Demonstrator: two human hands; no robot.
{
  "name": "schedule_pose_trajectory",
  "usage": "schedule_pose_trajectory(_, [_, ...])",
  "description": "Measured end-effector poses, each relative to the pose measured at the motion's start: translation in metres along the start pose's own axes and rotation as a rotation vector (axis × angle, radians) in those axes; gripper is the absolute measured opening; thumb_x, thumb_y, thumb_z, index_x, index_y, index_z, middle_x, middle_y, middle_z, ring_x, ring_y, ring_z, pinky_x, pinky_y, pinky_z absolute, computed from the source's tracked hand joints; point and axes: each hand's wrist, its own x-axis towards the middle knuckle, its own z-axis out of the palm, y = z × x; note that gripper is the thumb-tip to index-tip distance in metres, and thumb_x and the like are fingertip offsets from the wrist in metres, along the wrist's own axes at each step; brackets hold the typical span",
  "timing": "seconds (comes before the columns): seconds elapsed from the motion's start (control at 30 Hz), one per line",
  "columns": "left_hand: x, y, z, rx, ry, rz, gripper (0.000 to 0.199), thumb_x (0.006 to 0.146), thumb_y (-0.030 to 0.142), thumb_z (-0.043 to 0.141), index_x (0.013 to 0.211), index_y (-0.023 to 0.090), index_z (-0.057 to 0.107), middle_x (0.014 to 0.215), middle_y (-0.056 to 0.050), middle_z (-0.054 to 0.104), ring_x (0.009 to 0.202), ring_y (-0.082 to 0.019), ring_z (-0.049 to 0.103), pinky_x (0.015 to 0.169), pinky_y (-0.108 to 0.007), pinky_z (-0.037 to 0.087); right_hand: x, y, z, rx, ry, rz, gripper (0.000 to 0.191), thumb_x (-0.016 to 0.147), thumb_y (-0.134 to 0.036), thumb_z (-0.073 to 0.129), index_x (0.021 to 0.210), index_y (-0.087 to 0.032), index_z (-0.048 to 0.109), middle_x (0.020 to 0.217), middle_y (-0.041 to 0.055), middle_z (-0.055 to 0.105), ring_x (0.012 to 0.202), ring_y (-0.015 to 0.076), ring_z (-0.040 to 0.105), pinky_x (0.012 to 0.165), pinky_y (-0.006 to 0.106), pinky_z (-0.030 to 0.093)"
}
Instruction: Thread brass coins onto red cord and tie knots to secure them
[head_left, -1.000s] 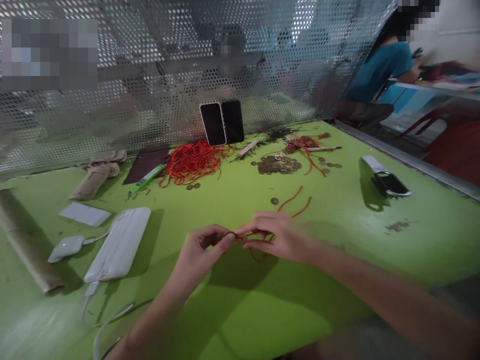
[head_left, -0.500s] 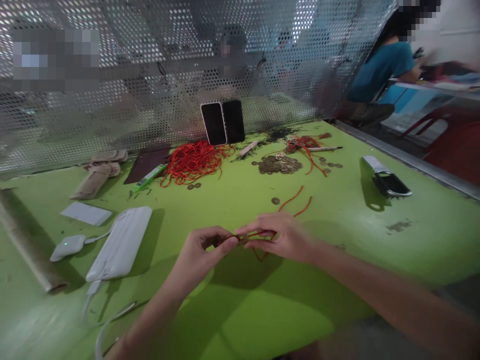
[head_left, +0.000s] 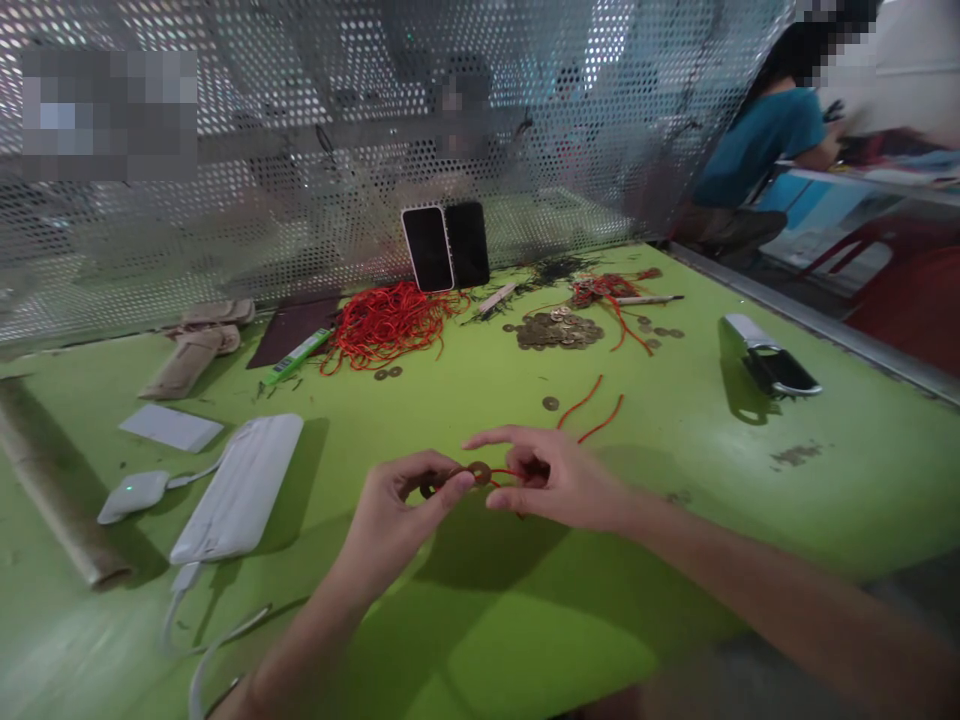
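Observation:
A round brass-coloured coin with a hole [head_left: 481, 473] is pinched between the thumb and fingers of my left hand [head_left: 405, 515]; part of another coin shows under those fingers. From the coin a red cord [head_left: 507, 472] runs into my right hand [head_left: 562, 482], whose curled fingers hold it. The right index finger reaches out toward the coin, with the thumb apart below it. Beyond the right hand, two cord ends lie over the green table. A single loose coin [head_left: 550, 404] rests close to them. How the cord passes through the coins is hidden.
A coin pile [head_left: 559, 330] and a tangle of red cord [head_left: 394, 325] lie at the back. Two phones [head_left: 429, 250] lean on the perforated metal screen [head_left: 300, 200]. A white power bank [head_left: 238, 490] with cables lies left. Another person [head_left: 772, 140] sits far right.
My right index finger has lifted and straightened away from the coin, and the right thumb and index have spread apart. The coin in my left hand now shows more of its face.

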Motion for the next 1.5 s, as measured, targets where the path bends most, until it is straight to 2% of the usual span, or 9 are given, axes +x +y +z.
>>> schedule_pose_trajectory(0.1, [0.000, -0.001, -0.002, -0.045, 0.091, 0.020, 0.014, 0.074, 0.031, 0.065, 0.077, 0.017, 0.069, 0.070, -0.002, 0.068, 0.060, -0.012, 0.056, 0.051, -0.020, 0.041, 0.001, -0.003, -0.002, 0.329, -0.272, 0.176, 0.055, 0.087, -0.045, 0.048, 0.135, -0.024, 0.034, 0.076, 0.0010, 0.063, 0.039, 0.0031, 0.042, 0.037, 0.016, 0.025])
schedule_pose_trajectory(0.2, [-0.001, 0.000, -0.003, -0.078, 0.126, 0.041, 0.013, 0.073, 0.029, 0.066, 0.073, 0.017, 0.068, 0.065, -0.001, 0.065, 0.056, -0.011, 0.053, 0.049, -0.020, 0.039, 0.002, 0.002, -0.003, 0.442, -0.280, 0.235, 0.043, 0.092, -0.046, 0.037, 0.126, -0.023, 0.047, 0.106, 0.0109, 0.063, 0.048, 0.0045, 0.056, 0.037, 0.016, 0.030])
schedule_pose_trajectory(0.37, [-0.006, 0.002, -0.002, -0.130, 0.000, 0.070, 0.009, 0.074, 0.025, 0.066, 0.071, 0.016, 0.069, 0.069, -0.004, 0.066, 0.059, -0.011, 0.054, 0.051, -0.020, 0.041, 0.014, 0.021, -0.024, 0.494, 0.036, 0.141, 0.033, 0.092, -0.041, 0.039, 0.112, -0.025, 0.060, 0.125, 0.0060, 0.055, 0.097, 0.0145, 0.061, 0.073, 0.025, 0.050])
schedule_pose_trajectory(0.67, [-0.014, 0.010, -0.003, -0.197, -0.259, 0.143, 0.008, 0.077, 0.019, 0.063, 0.072, 0.018, 0.069, 0.070, -0.006, 0.068, 0.066, -0.016, 0.060, 0.059, -0.026, 0.044, 0.012, 0.040, -0.119, 0.621, 0.773, 0.054, 0.017, 0.083, -0.024, 0.050, 0.092, -0.024, 0.065, 0.103, 0.0010, 0.067, 0.092, 0.0116, 0.063, 0.074, 0.022, 0.051])
schedule_pose_trajectory(0.87, [-0.013, 0.010, 0.002, -0.172, -0.282, 0.142, 0.008, 0.077, 0.021, 0.063, 0.073, 0.018, 0.069, 0.071, -0.006, 0.068, 0.066, -0.016, 0.059, 0.059, -0.026, 0.044, 0.011, 0.048, -0.134, 0.602, 1.017, -0.052, 0.008, 0.075, -0.019, 0.058, 0.081, -0.022, 0.061, 0.078, -0.0017, 0.065, 0.073, 0.0085, 0.063, 0.071, 0.020, 0.050])
schedule_pose_trajectory(0.97, [-0.011, 0.006, 0.004, -0.134, -0.206, 0.092, 0.010, 0.077, 0.024, 0.064, 0.073, 0.017, 0.069, 0.071, -0.005, 0.068, 0.065, -0.015, 0.058, 0.058, -0.024, 0.043, 0.012, 0.039, -0.116, 0.411, 0.883, -0.143, 0.025, 0.076, -0.026, 0.062, 0.100, -0.026, 0.056, 0.078, -0.0030, 0.064, 0.068, 0.0093, 0.062, 0.068, 0.023, 0.050])
schedule_pose_trajectory(1.07, [-0.009, 0.000, 0.007, -0.122, -0.116, 0.028, 0.014, 0.076, 0.029, 0.064, 0.074, 0.016, 0.069, 0.071, -0.005, 0.067, 0.061, -0.013, 0.056, 0.053, -0.022, 0.041, 0.010, 0.024, -0.084, 0.180, 0.524, -0.184, 0.048, 0.080, -0.029, 0.061, 0.124, -0.028, 0.040, 0.082, -0.0011, 0.067, 0.061, 0.0101, 0.060, 0.063, 0.026, 0.051])
schedule_pose_trajectory(1.23, [-0.006, -0.005, 0.009, -0.118, -0.010, -0.013, 0.018, 0.074, 0.032, 0.065, 0.070, 0.015, 0.067, 0.062, -0.001, 0.061, 0.054, -0.010, 0.049, 0.047, -0.019, 0.037, 0.008, 0.011, -0.033, -0.137, 0.057, -0.223, 0.018, 0.085, -0.027, 0.055, 0.098, -0.016, 0.060, 0.088, 0.0058, 0.069, 0.073, 0.0124, 0.063, 0.066, 0.025, 0.050])
schedule_pose_trajectory(1.5, [-0.004, -0.003, 0.014, -0.106, -0.029, -0.044, 0.018, 0.074, 0.033, 0.065, 0.068, 0.015, 0.066, 0.058, 0.000, 0.058, 0.052, -0.009, 0.047, 0.046, -0.018, 0.036, 0.007, 0.010, -0.012, -0.389, 0.081, -0.416, 0.011, 0.082, -0.022, 0.060, 0.088, -0.019, 0.068, 0.081, 0.0033, 0.070, 0.072, 0.0126, 0.063, 0.066, 0.023, 0.046])
